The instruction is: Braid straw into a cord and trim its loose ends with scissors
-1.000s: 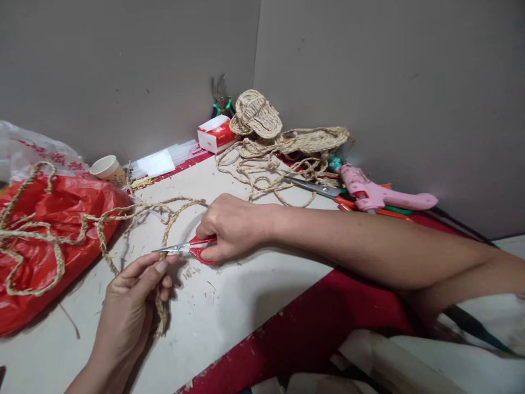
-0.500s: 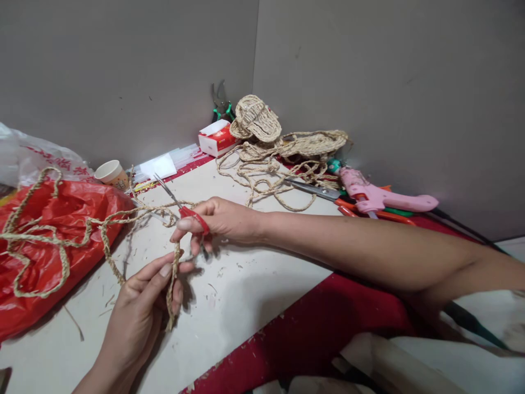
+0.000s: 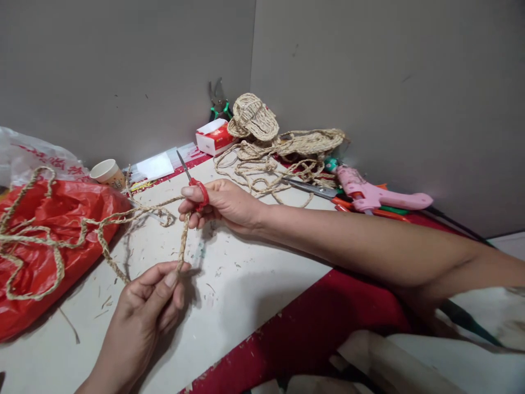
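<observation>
Between thumb and fingers, my left hand (image 3: pixel 151 301) pinches a braided straw rope (image 3: pixel 184 241) low over the white board. Farther up the same rope, my right hand (image 3: pixel 217 202) is closed around red-handled scissors (image 3: pixel 198 192), whose blades point up and away. The rope runs taut between both hands, and its upper part passes at my right fingers. From there a strand stretches left toward a red plastic bag (image 3: pixel 82 202), where more braid lies in loose loops. The rope's end in my left hand is hidden by the fingers.
Behind are a paper cup (image 3: pixel 108 174), a red and white box (image 3: pixel 214 138), green-handled pruners (image 3: pixel 219 101) and coiled straw rope (image 3: pixel 311 143). A pink glue gun (image 3: pixel 381 194) and larger scissors (image 3: pixel 314 189) lie right. Straw scraps dot the white board (image 3: pixel 238 290).
My right hand has moved up and slightly right with the scissors, which now point more upright. My left hand has slid down the rope, and the stretch between the hands is longer and straighter.
</observation>
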A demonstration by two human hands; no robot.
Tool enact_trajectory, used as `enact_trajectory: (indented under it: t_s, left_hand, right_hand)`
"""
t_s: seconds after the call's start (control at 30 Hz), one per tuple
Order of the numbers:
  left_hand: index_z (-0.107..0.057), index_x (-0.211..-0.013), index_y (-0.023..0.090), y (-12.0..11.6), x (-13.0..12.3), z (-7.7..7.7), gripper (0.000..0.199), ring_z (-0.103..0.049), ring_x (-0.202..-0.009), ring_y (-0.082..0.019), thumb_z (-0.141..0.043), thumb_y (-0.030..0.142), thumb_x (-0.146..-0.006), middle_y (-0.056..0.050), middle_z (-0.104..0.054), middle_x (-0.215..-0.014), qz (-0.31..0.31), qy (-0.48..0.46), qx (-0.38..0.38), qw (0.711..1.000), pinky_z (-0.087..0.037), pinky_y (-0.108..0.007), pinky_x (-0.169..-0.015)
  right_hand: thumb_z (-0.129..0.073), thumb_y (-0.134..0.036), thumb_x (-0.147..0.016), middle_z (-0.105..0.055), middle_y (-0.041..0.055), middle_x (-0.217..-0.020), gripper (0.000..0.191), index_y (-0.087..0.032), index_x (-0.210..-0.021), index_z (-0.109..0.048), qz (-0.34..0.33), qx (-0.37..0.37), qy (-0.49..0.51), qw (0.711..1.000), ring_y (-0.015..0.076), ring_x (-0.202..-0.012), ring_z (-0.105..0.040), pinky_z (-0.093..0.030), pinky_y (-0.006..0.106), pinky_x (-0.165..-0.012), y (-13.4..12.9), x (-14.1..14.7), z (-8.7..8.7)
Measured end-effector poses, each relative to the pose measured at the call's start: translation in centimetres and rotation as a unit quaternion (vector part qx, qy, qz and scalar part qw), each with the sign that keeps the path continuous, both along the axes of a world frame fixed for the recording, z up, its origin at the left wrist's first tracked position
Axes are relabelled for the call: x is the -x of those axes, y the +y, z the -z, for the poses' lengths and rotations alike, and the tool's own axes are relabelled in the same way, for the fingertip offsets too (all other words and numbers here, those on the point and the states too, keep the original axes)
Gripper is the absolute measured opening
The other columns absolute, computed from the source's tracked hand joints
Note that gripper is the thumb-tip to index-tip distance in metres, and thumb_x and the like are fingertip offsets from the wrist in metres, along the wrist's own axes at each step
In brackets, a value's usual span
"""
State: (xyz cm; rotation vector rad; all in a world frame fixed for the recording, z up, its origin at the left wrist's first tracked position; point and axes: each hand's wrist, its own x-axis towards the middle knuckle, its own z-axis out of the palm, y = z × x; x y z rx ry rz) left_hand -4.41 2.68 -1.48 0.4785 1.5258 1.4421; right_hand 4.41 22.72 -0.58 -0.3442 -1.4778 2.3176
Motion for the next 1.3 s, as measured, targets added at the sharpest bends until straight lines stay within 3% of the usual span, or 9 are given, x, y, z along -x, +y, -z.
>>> enact_trajectory:
  t_s: [0.13,0.27,0.47,0.67,0.77,0.9,1.0,1.13,1.3]
  left_hand:
    - [-0.074,-0.093,0.017,-0.1,0.0,0.0,0.024,-0.022,-0.046,-0.005,-0.07,0.037,-0.081,0.007,-0.031,-0.051,0.002,-0.03,-0.003,1.0,-0.018,-0.019,-0.042]
    - [-0.073,-0.091,0.019,-0.2,-0.1,0.4,0.019,-0.016,-0.047,-0.005,-0.071,0.034,-0.081,0.009,-0.022,-0.054,-0.021,-0.046,-0.01,0.999,-0.016,-0.02,-0.042]
    - [-0.073,-0.091,0.019,0.1,-0.2,0.3,0.02,-0.02,-0.046,-0.006,-0.077,0.031,-0.075,0.009,-0.025,-0.052,-0.082,-0.051,-0.022,0.995,-0.021,-0.018,-0.04]
    - [-0.07,-0.096,0.015,0.6,0.7,-0.2,0.021,-0.018,-0.044,-0.005,-0.072,0.026,-0.079,0.009,-0.03,-0.05,-0.115,-0.069,-0.035,0.99,-0.021,-0.015,-0.036]
    - [-0.068,-0.097,0.014,0.7,1.1,-0.2,0.02,-0.018,-0.042,-0.004,-0.07,0.023,-0.079,0.009,-0.031,-0.05,-0.131,-0.089,-0.047,0.986,-0.021,-0.013,-0.035]
    - [-0.066,-0.09,0.016,0.7,1.3,0.0,0.011,-0.019,-0.041,-0.004,-0.069,0.019,-0.08,0.009,-0.033,-0.051,-0.137,-0.111,-0.059,0.983,-0.022,-0.012,-0.034]
    - [-0.064,-0.085,0.018,0.7,1.3,-0.1,0.008,-0.021,-0.04,-0.004,-0.07,0.017,-0.079,0.008,-0.034,-0.051,-0.137,-0.12,-0.066,0.981,-0.023,-0.012,-0.034]
    - [-0.066,-0.09,0.017,0.8,1.2,-0.1,0.012,-0.022,-0.04,-0.004,-0.07,0.018,-0.079,0.008,-0.035,-0.052,-0.13,-0.115,-0.067,0.982,-0.023,-0.012,-0.033]
    - [-0.065,-0.095,0.018,0.8,1.2,-0.1,0.017,-0.023,-0.039,-0.003,-0.071,0.02,-0.079,0.008,-0.036,-0.052,-0.128,-0.102,-0.065,0.984,-0.025,-0.012,-0.033]
  right_hand:
    - [-0.069,-0.046,-0.078,-0.066,0.0033,-0.058,0.037,-0.009,-0.071,-0.068,0.0,-0.023,-0.014,1.0,0.0062,-0.051,-0.059,-0.046,0.014,-0.049,0.1,0.1,0.0]
    - [-0.073,-0.048,-0.072,-0.066,0.0027,-0.059,0.04,-0.009,-0.069,-0.068,-0.005,-0.057,-0.014,0.998,0.0057,-0.051,-0.058,-0.046,0.016,-0.051,0.0,0.0,0.0]
    - [-0.072,-0.051,-0.072,-0.067,0.0038,-0.064,0.041,-0.01,-0.074,-0.069,-0.019,-0.122,-0.061,0.99,0.0066,-0.052,-0.059,-0.042,0.016,-0.048,0.2,-0.1,0.1]
    - [-0.067,-0.049,-0.075,-0.061,-0.0004,-0.062,0.039,-0.013,-0.064,-0.06,0.022,-0.271,-0.054,0.961,0.0063,-0.051,-0.054,-0.038,0.019,-0.049,0.6,-1.0,-1.2]
    - [-0.062,-0.046,-0.078,-0.05,-0.0042,-0.051,0.039,-0.014,-0.058,-0.056,-0.002,-0.437,-0.075,0.897,0.0049,-0.048,-0.042,-0.03,0.02,-0.049,0.2,-1.6,-1.5]
    - [-0.058,-0.041,-0.077,-0.055,-0.0017,-0.053,0.031,-0.016,-0.059,-0.06,-0.025,-0.697,-0.124,0.706,0.0075,-0.049,-0.036,-0.02,0.026,-0.052,-0.9,-2.1,-1.2]
    - [-0.053,-0.044,-0.079,-0.066,0.0048,-0.064,0.032,-0.017,-0.071,-0.068,-0.037,-0.773,-0.156,0.614,0.012,-0.053,-0.047,-0.019,0.028,-0.053,-1.4,-2.2,-1.1]
    - [-0.05,-0.046,-0.082,-0.071,0.0104,-0.074,0.037,-0.015,-0.08,-0.07,-0.031,-0.813,-0.184,0.552,0.0175,-0.063,-0.058,-0.023,0.029,-0.055,-1.6,-2.2,-1.2]
    - [-0.048,-0.047,-0.084,-0.071,0.0136,-0.08,0.04,-0.014,-0.083,-0.07,-0.012,-0.826,-0.197,0.528,0.0211,-0.067,-0.061,-0.027,0.03,-0.055,-1.6,-2.1,-1.2]
